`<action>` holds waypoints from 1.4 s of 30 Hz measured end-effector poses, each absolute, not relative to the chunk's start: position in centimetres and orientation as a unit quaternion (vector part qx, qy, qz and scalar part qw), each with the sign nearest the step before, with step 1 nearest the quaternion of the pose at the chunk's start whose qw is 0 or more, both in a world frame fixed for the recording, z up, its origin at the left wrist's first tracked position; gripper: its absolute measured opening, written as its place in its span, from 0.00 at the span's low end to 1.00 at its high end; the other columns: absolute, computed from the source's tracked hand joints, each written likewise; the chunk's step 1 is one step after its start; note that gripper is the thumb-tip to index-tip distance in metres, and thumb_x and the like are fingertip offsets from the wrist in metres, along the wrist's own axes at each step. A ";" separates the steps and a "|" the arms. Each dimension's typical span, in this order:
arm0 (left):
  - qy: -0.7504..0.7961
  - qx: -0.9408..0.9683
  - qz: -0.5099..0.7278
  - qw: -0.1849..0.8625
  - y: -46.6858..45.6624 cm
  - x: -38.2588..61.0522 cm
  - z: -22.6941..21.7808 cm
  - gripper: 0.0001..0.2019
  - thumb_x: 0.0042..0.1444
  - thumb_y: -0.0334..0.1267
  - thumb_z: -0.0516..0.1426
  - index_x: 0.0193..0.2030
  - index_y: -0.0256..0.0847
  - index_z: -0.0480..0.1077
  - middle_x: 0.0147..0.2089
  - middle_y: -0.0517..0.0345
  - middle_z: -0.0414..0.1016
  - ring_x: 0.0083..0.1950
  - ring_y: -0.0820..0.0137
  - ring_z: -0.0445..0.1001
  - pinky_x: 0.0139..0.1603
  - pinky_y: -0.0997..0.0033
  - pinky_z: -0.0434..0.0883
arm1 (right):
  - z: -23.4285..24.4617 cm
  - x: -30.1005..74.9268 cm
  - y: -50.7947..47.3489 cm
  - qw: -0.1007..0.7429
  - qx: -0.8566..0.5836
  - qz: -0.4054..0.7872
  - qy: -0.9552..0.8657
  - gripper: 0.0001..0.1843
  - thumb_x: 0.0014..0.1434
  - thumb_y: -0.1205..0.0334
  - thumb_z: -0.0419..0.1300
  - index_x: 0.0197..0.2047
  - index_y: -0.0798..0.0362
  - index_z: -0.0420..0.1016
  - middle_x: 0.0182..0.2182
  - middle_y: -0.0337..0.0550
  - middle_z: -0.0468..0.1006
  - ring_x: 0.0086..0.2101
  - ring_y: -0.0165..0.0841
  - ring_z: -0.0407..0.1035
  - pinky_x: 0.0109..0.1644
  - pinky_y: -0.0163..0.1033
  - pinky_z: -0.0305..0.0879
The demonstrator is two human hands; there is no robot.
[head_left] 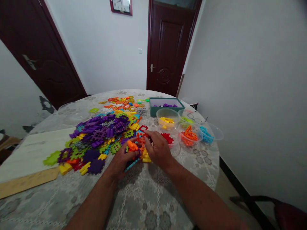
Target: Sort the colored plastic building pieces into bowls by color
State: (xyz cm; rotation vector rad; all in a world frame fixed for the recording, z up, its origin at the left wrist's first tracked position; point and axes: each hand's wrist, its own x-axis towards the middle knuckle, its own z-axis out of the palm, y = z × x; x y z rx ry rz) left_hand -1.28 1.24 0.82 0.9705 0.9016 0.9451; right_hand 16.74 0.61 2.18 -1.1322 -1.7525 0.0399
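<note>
One table [153,204] — two hands [157,147], many pieces [98,134]

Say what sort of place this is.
Likely a room in a home: a clock on the wall, a dark red door, and a patterned tablecloth with toy pieces heaped on it.

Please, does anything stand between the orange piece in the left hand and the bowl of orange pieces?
Yes. From the orange piece in the left hand, red-orange pieces and the right hand come first; then a clear bowl with red pieces, just before the bowl of orange pieces.
</note>
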 end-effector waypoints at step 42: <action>0.439 0.591 0.379 0.561 0.9 -1.3 1.0 0.15 0.49 0.39 0.66 0.45 0.40 0.79 0.43 0.56 0.80 0.44 0.59 0.75 0.44 0.65 0.71 | 1.9 15.3 -0.8 0.433 -0.442 0.059 -0.783 0.15 0.66 0.67 0.55 0.53 0.52 0.78 0.46 0.51 0.81 0.48 0.41 0.74 0.57 0.48 0.73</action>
